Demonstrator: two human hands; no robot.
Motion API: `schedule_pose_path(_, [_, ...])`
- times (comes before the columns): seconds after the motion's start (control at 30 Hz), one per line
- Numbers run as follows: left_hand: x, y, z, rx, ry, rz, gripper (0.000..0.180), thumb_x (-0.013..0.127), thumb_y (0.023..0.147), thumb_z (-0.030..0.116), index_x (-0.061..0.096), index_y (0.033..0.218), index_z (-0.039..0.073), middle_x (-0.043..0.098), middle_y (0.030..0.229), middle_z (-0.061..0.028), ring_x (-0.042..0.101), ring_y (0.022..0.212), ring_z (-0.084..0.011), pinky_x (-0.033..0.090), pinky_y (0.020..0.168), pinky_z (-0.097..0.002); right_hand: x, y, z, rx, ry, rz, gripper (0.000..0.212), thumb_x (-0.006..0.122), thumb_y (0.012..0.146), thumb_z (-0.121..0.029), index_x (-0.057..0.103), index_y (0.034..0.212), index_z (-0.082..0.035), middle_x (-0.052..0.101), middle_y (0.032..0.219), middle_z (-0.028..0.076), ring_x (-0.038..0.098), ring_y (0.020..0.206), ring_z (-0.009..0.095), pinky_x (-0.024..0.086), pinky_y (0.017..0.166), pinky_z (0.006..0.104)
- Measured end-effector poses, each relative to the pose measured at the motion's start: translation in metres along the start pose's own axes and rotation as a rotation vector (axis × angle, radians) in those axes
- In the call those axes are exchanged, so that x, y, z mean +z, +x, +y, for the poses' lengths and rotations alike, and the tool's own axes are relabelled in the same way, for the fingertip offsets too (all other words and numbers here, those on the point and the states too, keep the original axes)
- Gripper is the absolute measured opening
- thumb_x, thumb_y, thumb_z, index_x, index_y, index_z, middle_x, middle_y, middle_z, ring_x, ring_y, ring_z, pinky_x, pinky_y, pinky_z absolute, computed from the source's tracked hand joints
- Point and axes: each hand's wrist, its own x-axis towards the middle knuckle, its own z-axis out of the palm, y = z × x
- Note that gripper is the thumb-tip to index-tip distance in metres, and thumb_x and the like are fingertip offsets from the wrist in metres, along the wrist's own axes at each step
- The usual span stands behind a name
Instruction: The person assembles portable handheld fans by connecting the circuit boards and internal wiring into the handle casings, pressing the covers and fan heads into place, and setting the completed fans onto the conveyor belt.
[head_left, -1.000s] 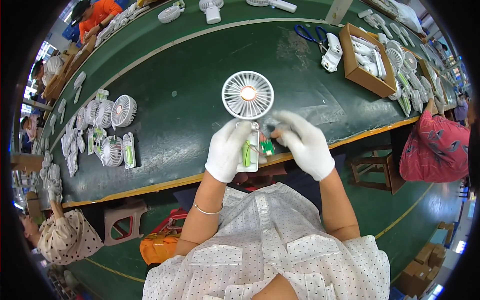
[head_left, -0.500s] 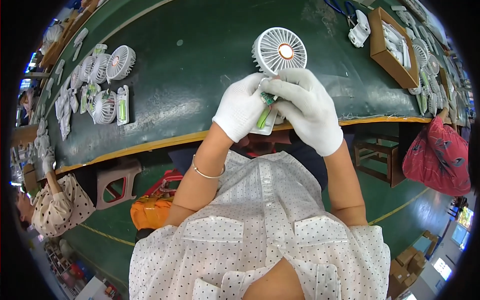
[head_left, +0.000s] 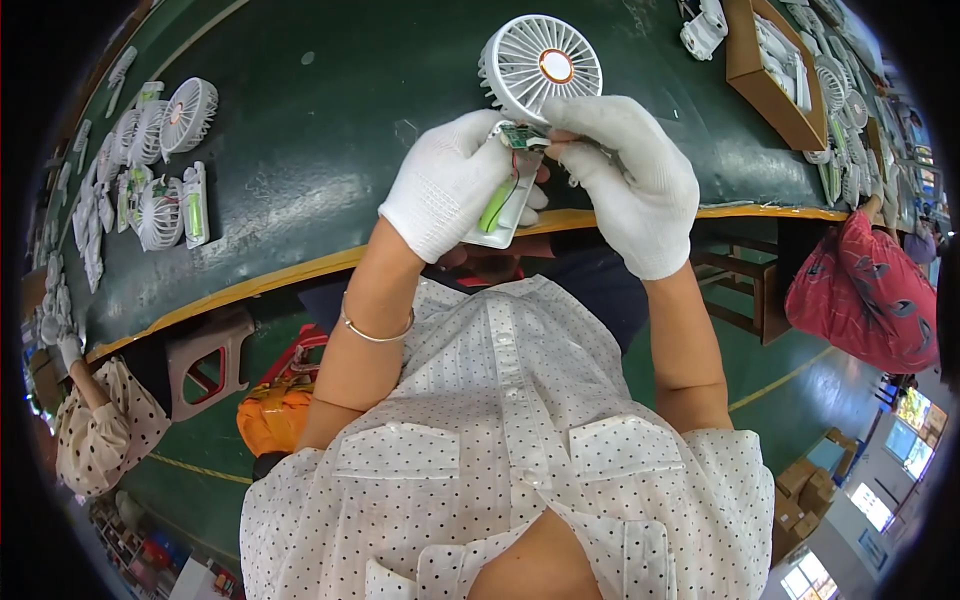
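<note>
The white fan (head_left: 543, 68) is held by its handle (head_left: 505, 213) in the curled left hand (head_left: 446, 180). The green board (head_left: 522, 138) is touched by the nearly closed right hand (head_left: 645, 185); whether pinched cannot be told.

Green floor (head_left: 772, 418), yellow line (head_left: 782, 378), wooden stool (head_left: 770, 305), bright windows (head_left: 917, 428)

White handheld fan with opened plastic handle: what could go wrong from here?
1. The thin red and dark wires near the small green circuit board could snag or get pinched.
2. The lower end of the opened white plastic handle appears past the table's yellow edge; if the white-gloved left hand loosens, the white handheld fan might fall.
</note>
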Motion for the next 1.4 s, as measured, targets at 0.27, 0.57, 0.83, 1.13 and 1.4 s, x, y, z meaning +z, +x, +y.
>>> schedule_pose_path(0.27, [-0.003, 0.0, 0.0, 0.013, 0.032, -0.015, 0.03, 0.054, 0.096, 0.02, 0.06, 0.112, -0.004, 0.07, 0.094, -0.014, 0.072, 0.078, -0.0201, 0.062, 0.069, -0.0309, 0.011, 0.008, 0.005, -0.275, -0.333, -0.015, 0.037, 0.072, 0.075, 0.007, 0.07, 0.11, -0.004, 0.07, 0.101, 0.012, 0.069, 0.086, 0.027, 0.056, 0.073, 0.0305])
schedule_pose_path(0.57, [-0.005, 0.0, 0.001, 0.064, 0.091, -0.043, 0.028, 0.051, 0.095, 0.017, 0.061, 0.108, -0.005, 0.069, 0.093, -0.0145, 0.072, 0.078, -0.0211, 0.061, 0.069, -0.0328, 0.023, -0.001, 0.013, -0.295, -0.385, 0.128, 0.033, 0.068, 0.073, -0.007, 0.069, 0.107, -0.009, 0.07, 0.097, 0.008, 0.067, 0.082, 0.027, 0.055, 0.07, 0.0349])
schedule_pose_path(0.83, [-0.01, 0.002, 0.004, 0.095, 0.231, -0.013, 0.026, 0.053, 0.092, 0.014, 0.061, 0.108, -0.005, 0.069, 0.092, -0.0134, 0.072, 0.077, -0.0198, 0.06, 0.068, -0.0305, 0.023, 0.005, 0.003, -0.264, -0.324, 0.095, 0.04, 0.068, 0.072, 0.01, 0.071, 0.11, -0.005, 0.069, 0.096, 0.011, 0.067, 0.082, 0.028, 0.056, 0.07, 0.0324])
schedule_pose_path(1.13, [-0.009, 0.001, 0.005, -0.061, -0.135, -0.059, 0.034, 0.049, 0.102, 0.025, 0.06, 0.112, -0.005, 0.068, 0.097, -0.0154, 0.072, 0.079, -0.0248, 0.063, 0.066, -0.035, 0.024, -0.014, -0.01, 0.373, 0.405, 0.24, 0.029, 0.058, 0.087, 0.011, 0.065, 0.115, 0.006, 0.068, 0.104, 0.011, 0.067, 0.083, 0.013, 0.055, 0.071, 0.0256])
schedule_pose_path(1.4, [-0.005, 0.0, 0.0, -0.079, -0.148, -0.019, 0.045, 0.049, 0.103, 0.037, 0.059, 0.115, -0.005, 0.069, 0.096, -0.0176, 0.073, 0.077, -0.0249, 0.064, 0.066, -0.0359, 0.024, -0.01, 0.003, 0.622, 0.38, 0.153, 0.025, 0.063, 0.088, 0.006, 0.066, 0.113, 0.005, 0.069, 0.101, 0.008, 0.065, 0.081, 0.012, 0.053, 0.074, 0.0239])
